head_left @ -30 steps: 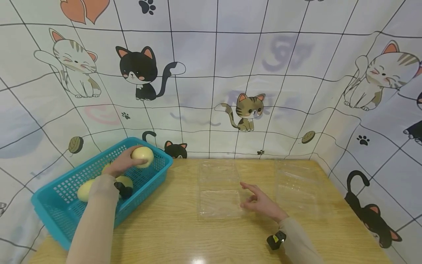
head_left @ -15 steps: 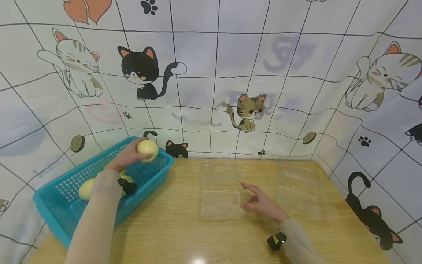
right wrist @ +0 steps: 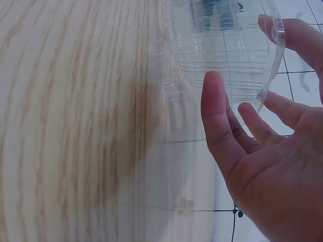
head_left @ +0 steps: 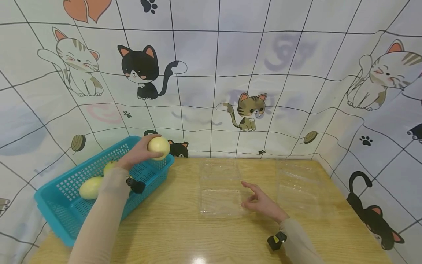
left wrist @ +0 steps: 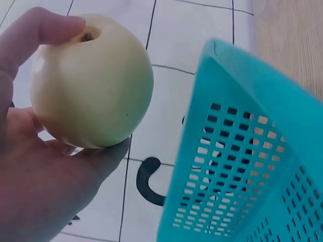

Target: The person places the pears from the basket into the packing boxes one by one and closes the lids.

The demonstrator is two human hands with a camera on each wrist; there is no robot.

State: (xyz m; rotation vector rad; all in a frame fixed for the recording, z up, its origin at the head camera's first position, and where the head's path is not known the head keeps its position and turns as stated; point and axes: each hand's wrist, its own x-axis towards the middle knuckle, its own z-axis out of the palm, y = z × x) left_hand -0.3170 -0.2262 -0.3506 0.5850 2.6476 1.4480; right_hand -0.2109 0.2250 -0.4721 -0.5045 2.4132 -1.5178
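In the head view my left hand (head_left: 138,152) grips a pale yellow apple (head_left: 159,148) over the far right end of the blue basket (head_left: 145,187). The left wrist view shows the thumb beside the dark hollow of the apple (left wrist: 96,85), with fingers beneath it; the basket wall (left wrist: 232,151) is close by. My right hand (head_left: 263,204) is at the right edge of a clear plastic box (head_left: 220,203), thumb and index finger spread apart. Up close, the right hand's fingers (right wrist: 217,108) touch or nearly touch the box rim (right wrist: 275,45).
More pale yellow fruit (head_left: 90,187) lies in the basket, partly hidden by my left arm. A second clear plastic container (head_left: 298,190) stands on the wooden table (head_left: 184,238) to the right. Behind the table hangs a cat-print sheet (head_left: 197,91).
My left hand has lifted the apple up out of the basket and carried it rightward to above the basket's far end. The right hand and the clear boxes have stayed in place.
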